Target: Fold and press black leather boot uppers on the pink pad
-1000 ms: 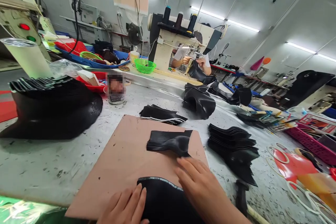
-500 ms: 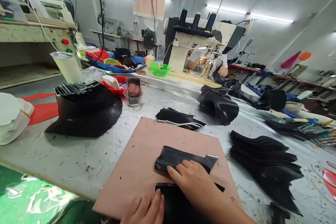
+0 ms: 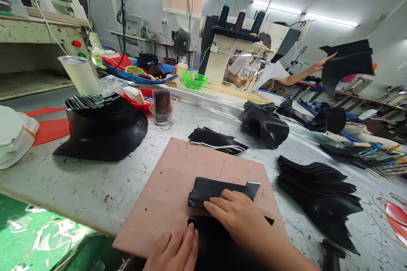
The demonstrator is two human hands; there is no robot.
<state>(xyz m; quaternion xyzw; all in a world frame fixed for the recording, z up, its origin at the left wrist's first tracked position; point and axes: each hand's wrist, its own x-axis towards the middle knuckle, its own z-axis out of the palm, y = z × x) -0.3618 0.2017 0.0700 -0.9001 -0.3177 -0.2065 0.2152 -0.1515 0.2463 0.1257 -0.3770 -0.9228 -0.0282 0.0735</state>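
Note:
A pink board (image 3: pixel 159 203) lies on the table under my hands. On it, a larger black leather piece (image 3: pixel 216 245) runs off the bottom of the view. My left hand (image 3: pixel 176 247) lies along its left edge, fingers stretched out and close together, thumb hidden. Just beyond is a smaller black leather strip (image 3: pixel 210 190) with a pale tab at its right end. My right hand (image 3: pixel 237 211) is closed over the strip's near edge, fingers curled and index finger pointing left; its grip underneath is hidden.
Stacked black leather pieces stand left (image 3: pixel 104 135) and right (image 3: pixel 318 199) of the board. Folded black strips (image 3: pixel 219 139) lie behind it. A glass mug (image 3: pixel 162 112) and a red basket (image 3: pixel 144 95) stand farther back. Across the table, a person sits at a sewing machine (image 3: pixel 219 51).
The person across the table has swung an arm out to the right, holding up a large black piece. My right hand has shifted slightly; the leather under my hands barely moves.

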